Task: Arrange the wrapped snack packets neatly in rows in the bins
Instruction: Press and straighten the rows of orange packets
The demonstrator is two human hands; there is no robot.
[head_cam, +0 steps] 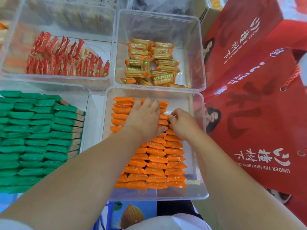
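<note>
Head view, looking down on four clear bins.

Lower centre of frame: clear bin holding orange packets. They lie flat in three overlapping columns that run from the near wall toward the far wall. The near rows are tidy. The rows at the far end, around the hands, are less even. A strip of bare bin floor shows along the right wall.

Left hand: reaches into this bin and lies palm down on the far rows. Grip apart, fingers spread over the packets, thumb pointing toward the right hand.

Right hand: just beside the left, over the right column. Grip clamped, with thumb and forefinger pinching the end of a single orange packet; the other fingers are curled.

Lower left: bin packed with green packets in dense flat rows.

Upper left: red-and-white packets standing on edge in two rows inside a bin.

Upper centre: bin with clear, orange-ended biscuit packets; upper ones roughly paired, lower ones jumbled.

Right side: red gift bags printed "UNDER THE HAWTHORN TREE", touching the bins' right walls.

Bottom edge: a bag with an almond picture.
</note>
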